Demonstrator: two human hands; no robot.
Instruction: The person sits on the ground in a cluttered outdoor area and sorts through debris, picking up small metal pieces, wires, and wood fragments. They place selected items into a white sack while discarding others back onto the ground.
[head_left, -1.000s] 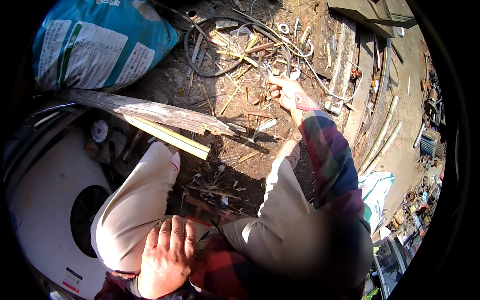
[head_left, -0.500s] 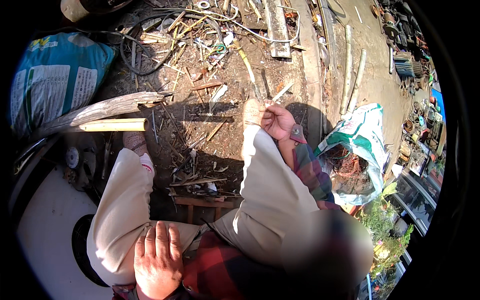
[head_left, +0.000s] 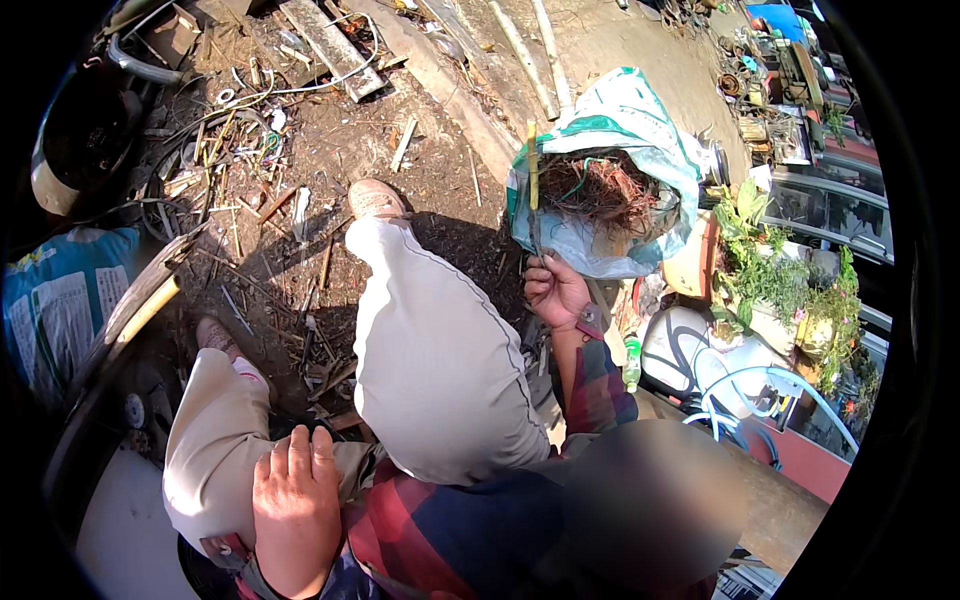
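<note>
My right hand [head_left: 556, 292] is closed on the near end of a thin stick [head_left: 533, 170]. The stick is yellowish at its far end and dark grey close to my fingers. It points away from me, in front of the left edge of a white and green woven sack [head_left: 655, 110]. Inside the sack's wide mouth lies a tangle of reddish-brown strands [head_left: 605, 190] with a green cord among them. My left hand [head_left: 297, 500] lies flat on my left thigh, fingers stretched out, holding nothing.
Wood splinters and scraps litter the dirt floor [head_left: 290, 270]. At left are a blue sack [head_left: 80, 285] and a weathered branch beside a yellow pole [head_left: 145, 305]. Two long poles [head_left: 525, 60] lie beyond the woven sack. Potted plants [head_left: 745, 250] and a light blue hose [head_left: 775, 372] are at right.
My right hand has moved from beside my right foot to the woven sack, carrying the stick. The view has swung right. My left hand stays on my thigh.
</note>
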